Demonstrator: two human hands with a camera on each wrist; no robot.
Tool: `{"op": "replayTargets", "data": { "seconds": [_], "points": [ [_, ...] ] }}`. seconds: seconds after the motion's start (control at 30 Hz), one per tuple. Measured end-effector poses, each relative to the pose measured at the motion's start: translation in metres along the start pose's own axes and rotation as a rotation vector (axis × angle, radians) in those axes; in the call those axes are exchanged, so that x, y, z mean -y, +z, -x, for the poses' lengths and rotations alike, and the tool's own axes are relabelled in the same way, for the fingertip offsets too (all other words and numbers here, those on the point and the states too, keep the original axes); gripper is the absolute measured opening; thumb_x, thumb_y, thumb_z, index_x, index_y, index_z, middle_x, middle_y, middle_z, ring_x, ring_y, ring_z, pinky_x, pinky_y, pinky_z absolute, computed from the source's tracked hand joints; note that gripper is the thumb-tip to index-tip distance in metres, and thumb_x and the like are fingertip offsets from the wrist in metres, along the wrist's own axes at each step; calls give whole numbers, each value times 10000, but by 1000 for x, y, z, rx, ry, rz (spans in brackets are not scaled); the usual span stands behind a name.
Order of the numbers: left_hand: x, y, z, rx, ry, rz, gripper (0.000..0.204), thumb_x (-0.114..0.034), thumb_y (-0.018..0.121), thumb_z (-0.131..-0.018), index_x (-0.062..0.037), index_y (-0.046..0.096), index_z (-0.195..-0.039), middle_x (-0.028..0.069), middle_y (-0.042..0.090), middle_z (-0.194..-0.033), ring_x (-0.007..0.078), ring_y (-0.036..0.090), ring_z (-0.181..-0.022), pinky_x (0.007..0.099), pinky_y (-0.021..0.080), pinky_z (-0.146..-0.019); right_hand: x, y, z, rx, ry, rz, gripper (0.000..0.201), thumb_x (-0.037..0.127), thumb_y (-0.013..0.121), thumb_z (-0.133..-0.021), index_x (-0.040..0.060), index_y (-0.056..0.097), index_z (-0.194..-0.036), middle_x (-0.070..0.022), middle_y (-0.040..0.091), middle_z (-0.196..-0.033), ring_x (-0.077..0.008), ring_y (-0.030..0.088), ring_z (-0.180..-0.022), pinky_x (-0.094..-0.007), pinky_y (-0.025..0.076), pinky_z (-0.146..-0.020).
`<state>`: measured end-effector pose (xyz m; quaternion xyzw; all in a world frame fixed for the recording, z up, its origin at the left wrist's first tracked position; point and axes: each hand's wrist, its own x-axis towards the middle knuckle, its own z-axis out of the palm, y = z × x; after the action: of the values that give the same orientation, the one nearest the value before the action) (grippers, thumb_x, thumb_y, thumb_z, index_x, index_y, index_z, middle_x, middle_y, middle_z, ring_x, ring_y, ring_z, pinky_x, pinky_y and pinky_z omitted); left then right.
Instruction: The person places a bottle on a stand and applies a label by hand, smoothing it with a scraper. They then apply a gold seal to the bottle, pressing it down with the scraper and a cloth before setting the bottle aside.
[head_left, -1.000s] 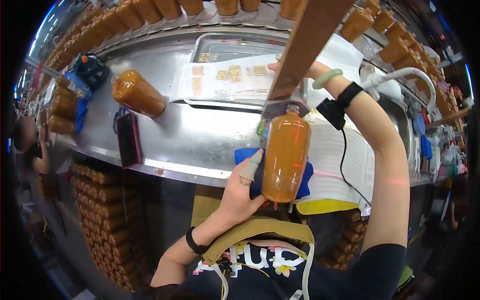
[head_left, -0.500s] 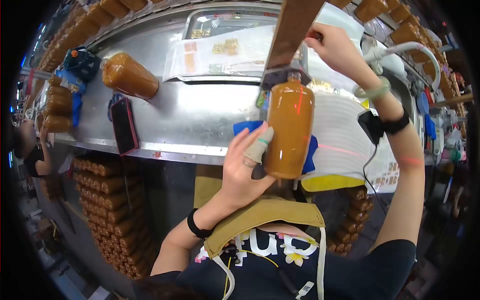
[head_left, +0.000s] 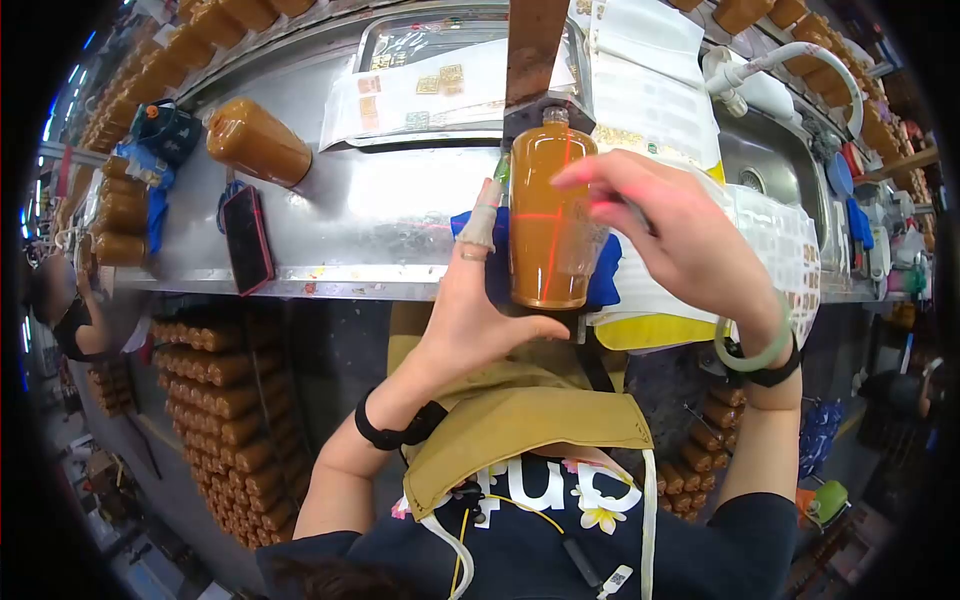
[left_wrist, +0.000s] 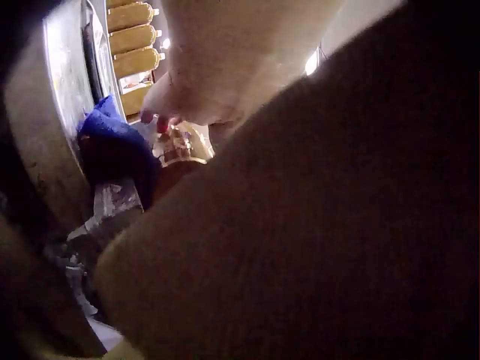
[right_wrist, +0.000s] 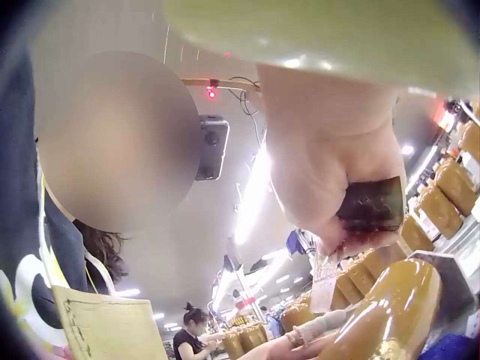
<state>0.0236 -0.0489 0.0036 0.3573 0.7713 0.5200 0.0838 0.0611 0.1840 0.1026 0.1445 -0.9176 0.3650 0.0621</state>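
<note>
An amber-brown glass bottle lies with its neck at the dark bracket and its base toward the person, over a blue cloth. Red laser lines cross its side. My left hand is spread beside the bottle's left side, fingers straight, thumb below the base, a pale finger cover on one finger. Over the bottle's right side, my right hand pinches a clear sticker film at the fingertips. A dark flat piece is tucked in its fingers.
A wooden beam rises behind the bracket. Sticker sheets lie over a metal tray, and more white sheets lie at the right. Another brown bottle and a phone lie left. A sink stands right.
My right hand has come from the sheets at the back to the bottle's right side, bringing the clear sticker film. The left hand's fingers have straightened and its thumb has moved below the base.
</note>
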Motion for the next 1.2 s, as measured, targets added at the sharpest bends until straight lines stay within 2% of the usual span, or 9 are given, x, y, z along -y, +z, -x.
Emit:
{"op": "replayTargets", "data": {
  "seconds": [0.13,0.27,0.37,0.43,0.47,0.5,0.57,0.83,1.2],
  "points": [
    [8,-4,-21,-48,-171,276,1048,-351,843,-881,91,223,-1600,283,463,-1528,318,453,-1453,427,363,-1195,-19,19,-13,-70,-102,294,457,-58,648,-909,99,594,-1335,-143,700,-1139,-374,672,-1002,-441,540,-822],
    [-1,2,-44,-2,-297,382,929,-299,806,-926,102,255,-1557,241,542,-1441,268,565,-1332,410,448,-1127,-22,29,-14,-108,-48,272,461,-54,659,-902,102,599,-1332,-138,684,-1100,-388,673,-991,-454,536,-792],
    [6,9,-48,67,-317,588,893,-265,814,-920,104,275,-1528,224,555,-1417,251,579,-1314,390,476,-1100,-23,32,-10,-258,67,326,394,53,661,-907,65,600,-1296,-145,662,-999,-317,673,-849,-405,547,-770],
    [8,9,-47,66,-339,675,855,-239,819,-915,107,302,-1501,210,561,-1400,243,588,-1300,380,491,-1085,-26,35,-5,-365,344,-19,398,81,674,-935,72,602,-1326,-107,629,-937,-241,642,-777,-354,526,-720],
    [7,7,-47,94,-350,616,843,-234,816,-916,109,306,-1494,210,558,-1401,242,592,-1295,381,496,-1083,-39,42,-1,-358,431,-153,461,146,708,-954,60,566,-1384,-53,607,-921,-142,592,-760,-297,496,-714],
    [5,6,-46,123,-361,555,832,-230,813,-918,111,310,-1486,210,556,-1402,241,595,-1290,382,500,-1080,-44,51,1,-358,434,-155,461,146,708,-954,60,566,-1384,-53,607,-921,-142,592,-760,-297,496,-714],
    [1,7,-46,113,-371,567,846,-231,816,-915,104,301,-1497,206,547,-1414,239,589,-1297,384,498,-1084,-48,68,2,-402,622,-538,568,230,763,-944,46,523,-1425,-22,593,-905,-94,563,-782,-271,483,-719],
    [7,9,-44,118,-386,669,895,-210,816,-915,69,253,-1552,186,504,-1463,233,557,-1331,386,485,-1102,-41,77,-1,-505,617,-872,626,200,805,-932,11,491,-1440,-12,614,-904,-64,584,-820,-232,478,-714],
    [3,12,-42,68,-360,692,877,-161,788,-933,57,226,-1570,186,476,-1489,235,526,-1362,392,457,-1134,-40,79,-1,-502,627,-765,633,187,805,-934,3,484,-1448,6,588,-900,-52,583,-827,-217,473,-721]
  ]
}}
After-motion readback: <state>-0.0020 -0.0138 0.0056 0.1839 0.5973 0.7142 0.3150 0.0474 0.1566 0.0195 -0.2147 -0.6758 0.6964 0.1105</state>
